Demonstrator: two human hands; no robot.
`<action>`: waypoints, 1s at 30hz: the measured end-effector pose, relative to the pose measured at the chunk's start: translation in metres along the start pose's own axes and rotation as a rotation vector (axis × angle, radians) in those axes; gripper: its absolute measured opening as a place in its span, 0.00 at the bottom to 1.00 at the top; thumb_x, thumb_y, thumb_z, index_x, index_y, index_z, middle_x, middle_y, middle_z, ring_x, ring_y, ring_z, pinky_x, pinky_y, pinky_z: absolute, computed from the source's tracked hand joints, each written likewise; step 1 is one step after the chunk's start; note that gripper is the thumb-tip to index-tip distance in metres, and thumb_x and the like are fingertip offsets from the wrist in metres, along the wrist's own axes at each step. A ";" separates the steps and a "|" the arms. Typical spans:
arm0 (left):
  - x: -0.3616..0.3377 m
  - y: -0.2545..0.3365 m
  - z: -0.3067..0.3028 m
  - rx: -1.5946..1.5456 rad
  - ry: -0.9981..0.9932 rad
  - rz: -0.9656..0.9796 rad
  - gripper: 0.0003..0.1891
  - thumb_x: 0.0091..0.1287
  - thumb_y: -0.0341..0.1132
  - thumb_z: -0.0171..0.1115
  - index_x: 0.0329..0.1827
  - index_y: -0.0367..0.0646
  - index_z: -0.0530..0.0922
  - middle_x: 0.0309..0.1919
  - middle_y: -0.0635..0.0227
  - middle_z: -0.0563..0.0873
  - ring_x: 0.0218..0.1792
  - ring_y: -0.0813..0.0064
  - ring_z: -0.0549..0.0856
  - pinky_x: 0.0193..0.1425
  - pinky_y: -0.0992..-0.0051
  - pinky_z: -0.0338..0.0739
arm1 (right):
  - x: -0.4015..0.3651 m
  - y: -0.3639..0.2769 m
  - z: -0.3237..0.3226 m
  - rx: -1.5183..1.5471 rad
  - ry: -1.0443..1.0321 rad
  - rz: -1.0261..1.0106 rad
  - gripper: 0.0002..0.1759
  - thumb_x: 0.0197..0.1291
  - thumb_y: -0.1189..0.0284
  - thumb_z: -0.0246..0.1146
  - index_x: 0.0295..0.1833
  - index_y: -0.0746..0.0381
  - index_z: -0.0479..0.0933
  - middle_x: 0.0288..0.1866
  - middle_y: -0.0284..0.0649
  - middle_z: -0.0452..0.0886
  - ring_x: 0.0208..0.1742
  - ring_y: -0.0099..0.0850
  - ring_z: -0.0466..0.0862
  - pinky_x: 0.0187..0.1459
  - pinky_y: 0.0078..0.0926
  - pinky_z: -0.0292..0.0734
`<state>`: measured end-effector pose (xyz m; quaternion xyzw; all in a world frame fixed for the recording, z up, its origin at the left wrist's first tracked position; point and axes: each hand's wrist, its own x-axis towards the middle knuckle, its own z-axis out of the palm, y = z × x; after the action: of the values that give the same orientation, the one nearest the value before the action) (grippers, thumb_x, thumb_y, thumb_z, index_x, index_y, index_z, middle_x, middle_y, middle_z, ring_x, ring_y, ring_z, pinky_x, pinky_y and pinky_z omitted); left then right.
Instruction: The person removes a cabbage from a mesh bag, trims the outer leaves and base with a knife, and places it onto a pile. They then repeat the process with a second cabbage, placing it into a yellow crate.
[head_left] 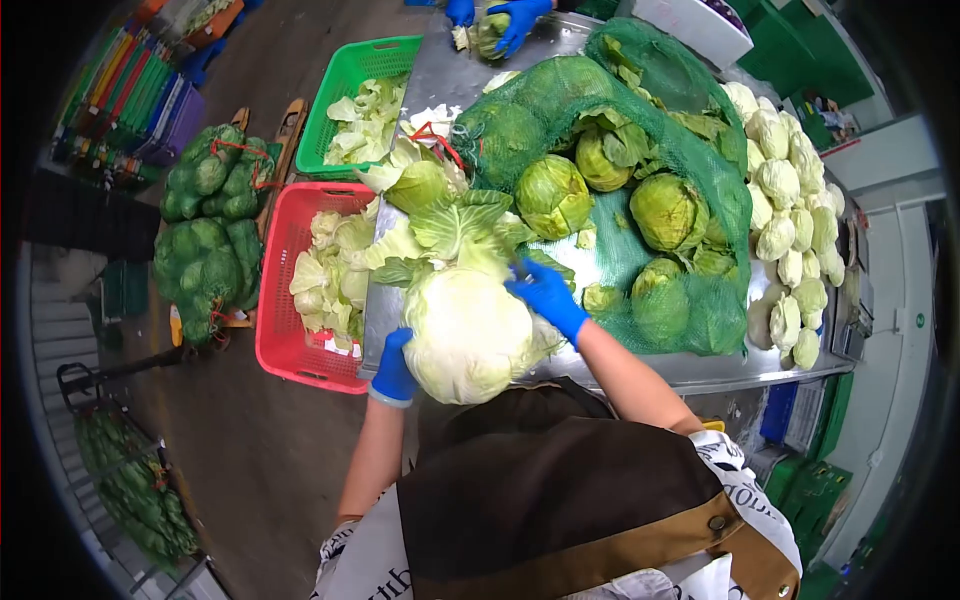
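Observation:
A large pale cabbage (468, 335) is at the near edge of the metal table, close to my apron. My left hand (395, 368), in a blue glove, is wrapped round its left side. At its upper right is my gloved right hand (548, 297), fingers bent around something dark and thin that is too blurred to name. Loose green outer leaves (460, 225) lie just beyond the cabbage. Whole green cabbages (553, 197) rest in and around a green mesh sack (690, 315) to the right.
A red basket (268, 325) and a green basket (320, 120) hold leaves on the left. Pale trimmed cabbages (785, 185) are piled at the right. Across the table, another person's gloved hands (518, 22) hold a cabbage. Filled mesh sacks (205, 265) stand on a pallet.

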<state>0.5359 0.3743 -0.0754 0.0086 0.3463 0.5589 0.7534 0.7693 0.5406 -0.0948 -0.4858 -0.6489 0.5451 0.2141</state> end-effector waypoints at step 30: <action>-0.005 0.029 0.056 0.623 -0.055 0.056 0.39 0.56 0.33 0.71 0.71 0.37 0.62 0.63 0.60 0.74 0.63 0.69 0.74 0.68 0.70 0.68 | -0.014 -0.057 -0.025 -0.126 -0.197 0.051 0.23 0.61 0.55 0.64 0.54 0.59 0.80 0.49 0.44 0.83 0.46 0.40 0.83 0.49 0.37 0.77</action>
<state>0.5402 0.4019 -0.0188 0.2636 0.4800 0.4460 0.7079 0.7730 0.5442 -0.0315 -0.4589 -0.6870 0.5536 0.1044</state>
